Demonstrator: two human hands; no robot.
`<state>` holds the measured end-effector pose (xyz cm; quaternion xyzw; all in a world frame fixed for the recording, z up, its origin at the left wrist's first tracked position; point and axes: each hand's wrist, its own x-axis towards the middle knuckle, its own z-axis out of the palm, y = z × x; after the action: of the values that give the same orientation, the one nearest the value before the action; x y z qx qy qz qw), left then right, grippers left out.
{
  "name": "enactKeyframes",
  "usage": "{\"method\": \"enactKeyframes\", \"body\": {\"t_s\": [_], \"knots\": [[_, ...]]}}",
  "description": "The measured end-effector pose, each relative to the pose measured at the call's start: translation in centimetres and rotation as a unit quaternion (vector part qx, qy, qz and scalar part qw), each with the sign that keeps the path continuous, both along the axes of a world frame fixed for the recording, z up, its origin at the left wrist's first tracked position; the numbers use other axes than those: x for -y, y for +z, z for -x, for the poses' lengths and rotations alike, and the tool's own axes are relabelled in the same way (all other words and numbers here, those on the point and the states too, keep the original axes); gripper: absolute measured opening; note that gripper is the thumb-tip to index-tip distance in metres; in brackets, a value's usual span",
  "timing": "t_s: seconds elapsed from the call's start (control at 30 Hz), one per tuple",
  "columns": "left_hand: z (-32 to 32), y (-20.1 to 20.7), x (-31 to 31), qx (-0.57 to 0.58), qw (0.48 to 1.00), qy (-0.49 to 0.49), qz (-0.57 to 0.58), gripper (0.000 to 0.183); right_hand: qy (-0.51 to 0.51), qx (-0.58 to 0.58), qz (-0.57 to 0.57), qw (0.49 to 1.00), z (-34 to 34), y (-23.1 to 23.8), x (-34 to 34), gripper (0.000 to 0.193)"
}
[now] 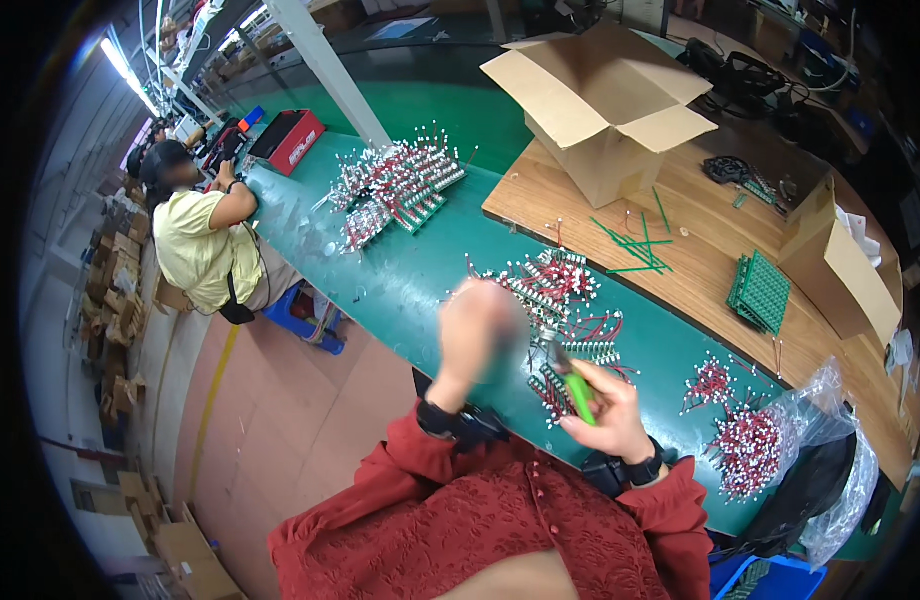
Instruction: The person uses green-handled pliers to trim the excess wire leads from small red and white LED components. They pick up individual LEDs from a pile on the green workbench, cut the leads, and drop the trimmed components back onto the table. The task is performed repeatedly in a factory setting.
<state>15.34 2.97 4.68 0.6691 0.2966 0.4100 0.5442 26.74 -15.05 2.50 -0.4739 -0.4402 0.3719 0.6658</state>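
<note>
Your right hand (614, 416) grips green-handled metal pliers (579, 393). Your left hand (466, 330) blurs; can't tell its grasp. Green, red-wired circuit-board strips (593, 351): likely light, stiff; hold edges.

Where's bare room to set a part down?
Green bench is bare between right hand and the red-white wire heap, mostly bare between far boards and left hand. Wooden top: gap between loose green strips and green stack. Crowded: around pliers and near boards, and by the plastic bag.

Electronics workshop, long green workbench (400, 285), wired boards (555, 280), seated co-worker (205, 240)
</note>
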Motion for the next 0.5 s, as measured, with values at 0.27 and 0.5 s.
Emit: {"method": "enactKeyframes", "body": {"t_s": [0.27, 0.5], "knots": [[0.8, -0.5, -2.3, -0.026, 0.998, -0.018, -0.056, 0.015, -0.133, 0.036, 0.041, 0.99, -1.6, 0.5, -0.3, 0.058], [0.4, -0.7, -2.0, -0.113, 0.976, -0.011, -0.186, 0.013, -0.184, 0.178, 0.09, 0.962, -2.4, 1.6, -0.7, 0.057]]}}
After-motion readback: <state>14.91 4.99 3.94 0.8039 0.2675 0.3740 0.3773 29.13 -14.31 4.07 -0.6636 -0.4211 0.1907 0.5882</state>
